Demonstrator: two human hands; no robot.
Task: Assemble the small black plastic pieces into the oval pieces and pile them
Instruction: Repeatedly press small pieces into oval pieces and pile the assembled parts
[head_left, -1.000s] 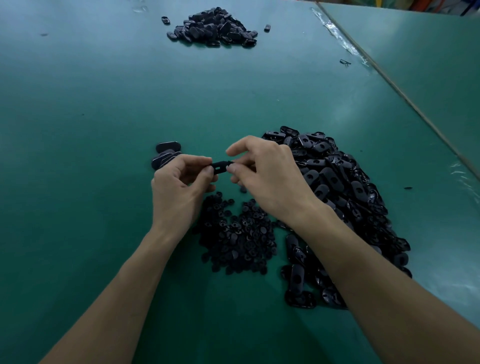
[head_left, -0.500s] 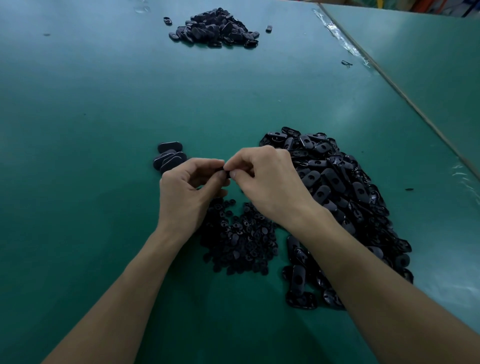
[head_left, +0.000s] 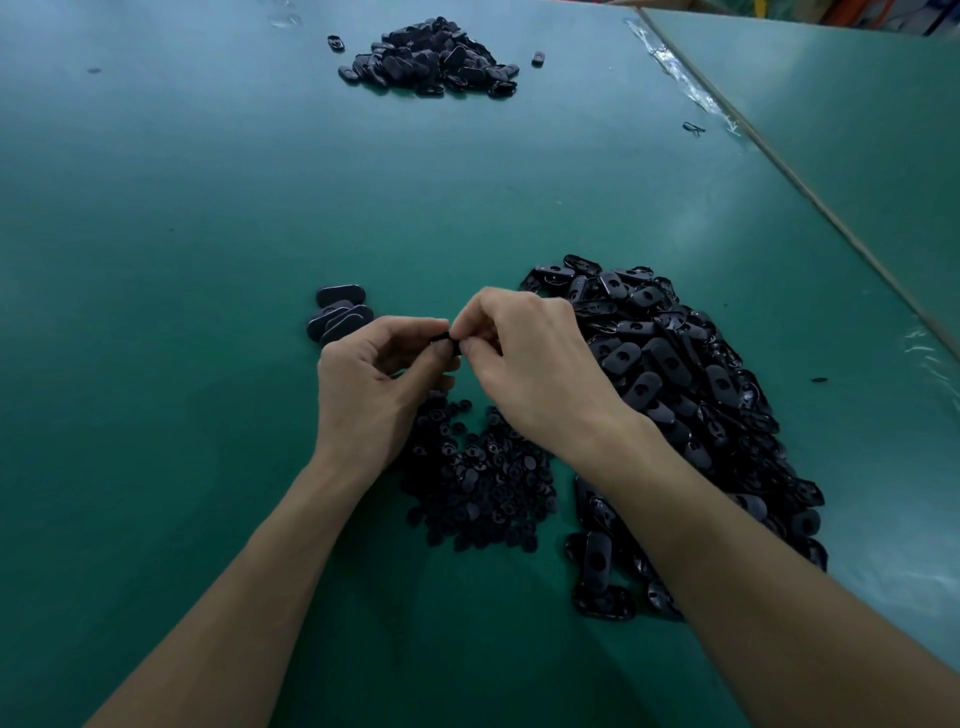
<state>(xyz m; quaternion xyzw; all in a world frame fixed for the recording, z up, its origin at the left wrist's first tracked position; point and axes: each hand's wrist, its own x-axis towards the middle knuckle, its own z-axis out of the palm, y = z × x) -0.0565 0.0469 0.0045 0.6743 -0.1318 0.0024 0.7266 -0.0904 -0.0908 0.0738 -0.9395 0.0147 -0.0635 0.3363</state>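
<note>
Both hands meet in the middle. The left hand (head_left: 374, 384) and right hand (head_left: 535, 364) are each pinching the same black piece (head_left: 449, 340) between thumb and fingertips, just above the table. Only a sliver of it shows between the fingers, so I can't tell if it's an oval, a small insert, or both together.

Right under the hands is the heap of small black pieces (head_left: 478, 478), partly covered by both wrists. Touching it on the right is the big heap of oval pieces (head_left: 675, 395), and the right forearm crosses over its near edge. Just left of the left hand's fingers sits a little stack of ovals (head_left: 337, 314). It looks like about four, overlapping.

Way off at the far side of the green table (head_left: 182, 234) there's a third heap (head_left: 431, 60), with two strays beside it, one on the left (head_left: 336, 42) and one on the right (head_left: 538, 57). The heaps themselves are too many to count. A strip of clear tape (head_left: 680, 78) runs along the seam to the next table (head_left: 857, 130).
</note>
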